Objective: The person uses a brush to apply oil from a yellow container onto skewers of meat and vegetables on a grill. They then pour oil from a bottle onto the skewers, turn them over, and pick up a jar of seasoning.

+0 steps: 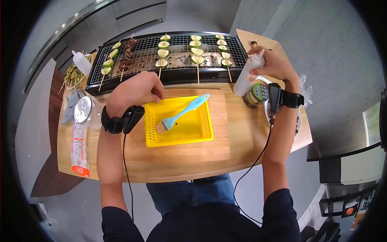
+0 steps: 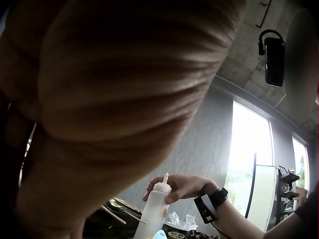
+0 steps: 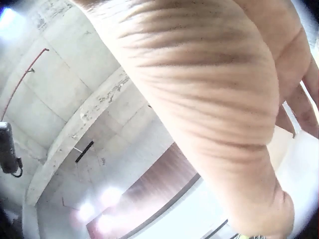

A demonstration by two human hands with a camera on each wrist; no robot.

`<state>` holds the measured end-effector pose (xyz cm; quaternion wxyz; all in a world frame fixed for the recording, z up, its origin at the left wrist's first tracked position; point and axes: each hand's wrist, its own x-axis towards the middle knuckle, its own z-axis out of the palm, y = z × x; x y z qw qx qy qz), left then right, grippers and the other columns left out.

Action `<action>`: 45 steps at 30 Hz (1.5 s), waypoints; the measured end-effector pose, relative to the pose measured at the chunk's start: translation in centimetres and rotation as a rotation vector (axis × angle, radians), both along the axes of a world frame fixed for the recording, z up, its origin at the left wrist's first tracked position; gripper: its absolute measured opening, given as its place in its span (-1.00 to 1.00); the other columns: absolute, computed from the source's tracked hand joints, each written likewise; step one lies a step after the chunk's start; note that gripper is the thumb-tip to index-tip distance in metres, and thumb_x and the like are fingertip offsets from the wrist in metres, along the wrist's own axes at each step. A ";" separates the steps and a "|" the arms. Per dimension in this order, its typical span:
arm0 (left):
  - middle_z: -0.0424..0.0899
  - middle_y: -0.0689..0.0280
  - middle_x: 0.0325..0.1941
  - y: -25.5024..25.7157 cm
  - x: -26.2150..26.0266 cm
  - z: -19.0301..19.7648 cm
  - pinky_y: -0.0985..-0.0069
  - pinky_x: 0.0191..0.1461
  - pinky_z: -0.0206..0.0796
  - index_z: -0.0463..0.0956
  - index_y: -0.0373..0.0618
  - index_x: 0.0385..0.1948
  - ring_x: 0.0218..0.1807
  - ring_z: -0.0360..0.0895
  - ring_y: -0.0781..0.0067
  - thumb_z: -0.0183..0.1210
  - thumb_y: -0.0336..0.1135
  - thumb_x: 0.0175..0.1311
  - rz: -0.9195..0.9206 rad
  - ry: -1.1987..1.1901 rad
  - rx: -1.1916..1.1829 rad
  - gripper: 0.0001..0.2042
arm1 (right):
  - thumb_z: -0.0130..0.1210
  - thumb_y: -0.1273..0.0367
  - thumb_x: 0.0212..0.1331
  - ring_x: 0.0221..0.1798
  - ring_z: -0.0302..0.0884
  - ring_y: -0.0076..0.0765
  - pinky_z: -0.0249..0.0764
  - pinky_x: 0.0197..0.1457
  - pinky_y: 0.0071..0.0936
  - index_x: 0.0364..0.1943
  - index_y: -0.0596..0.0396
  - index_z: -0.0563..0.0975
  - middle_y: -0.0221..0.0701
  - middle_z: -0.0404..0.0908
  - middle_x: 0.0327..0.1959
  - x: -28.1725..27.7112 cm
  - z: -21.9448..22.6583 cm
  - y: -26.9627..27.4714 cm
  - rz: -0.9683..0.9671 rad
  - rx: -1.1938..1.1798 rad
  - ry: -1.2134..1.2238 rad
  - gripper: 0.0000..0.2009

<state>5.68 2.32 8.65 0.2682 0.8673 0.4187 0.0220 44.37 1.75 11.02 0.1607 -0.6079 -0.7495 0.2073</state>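
My right hand (image 1: 276, 66) grips a white squeeze bottle (image 1: 245, 76) near its cap, at the grill's front right corner. The left wrist view also shows the bottle (image 2: 153, 211) upright in the right hand (image 2: 187, 188). My left hand (image 1: 137, 90) is bent down over the back left corner of a yellow basket (image 1: 179, 142); its fingertips are mostly hidden. Near its thumb, a thin wooden stick (image 1: 213, 99) runs behind the basket; whether the hand holds it cannot be seen. A blue-handled brush (image 1: 181, 113) lies across the basket.
The black grill (image 1: 217, 75) behind carries zucchini skewers (image 1: 197, 52) and a dark meat skewer (image 1: 127, 54). A jar (image 1: 256, 95) and a plate (image 1: 297, 128) stand right; a clear jar (image 1: 83, 110), a packet (image 1: 80, 149) and another squeeze bottle (image 1: 82, 63) are left.
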 end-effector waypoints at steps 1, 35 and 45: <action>0.71 0.15 -0.41 0.1 -0.1 -0.1 0.47 -0.18 0.46 0.69 -0.28 -0.36 -0.32 0.66 0.29 0.33 -0.52 -0.06 0.000 0.001 0.000 -0.83 | 0.37 0.36 -0.13 -0.09 0.57 -0.37 0.47 0.00 -0.44 0.06 0.15 0.45 -0.31 0.62 -0.17 0.7 -0.8 0.4 0.022 0.016 0.100 -0.43; 0.71 0.18 -0.45 0.9 -0.5 -0.8 0.53 -0.21 0.48 0.67 -0.29 -0.33 -0.36 0.67 0.39 0.34 -0.49 -0.05 -0.055 -0.044 0.004 -0.79 | 0.28 0.38 0.11 -0.13 0.64 -0.44 0.51 0.01 -0.47 -0.05 0.13 0.55 -0.41 0.69 -0.22 -8.4 3.1 -4.0 0.010 0.551 0.344 -0.69; 0.64 0.23 -0.63 2.4 -1.0 -1.8 0.61 -0.52 0.40 0.60 -0.40 -0.50 -0.61 0.60 0.52 0.24 -0.14 0.22 0.407 -0.321 0.039 -0.62 | 0.25 0.42 0.11 -0.35 0.64 -0.36 0.53 -0.22 -0.48 -0.15 0.19 0.54 -0.32 0.66 -0.43 -12.4 -2.0 -2.2 0.434 0.075 0.075 -0.76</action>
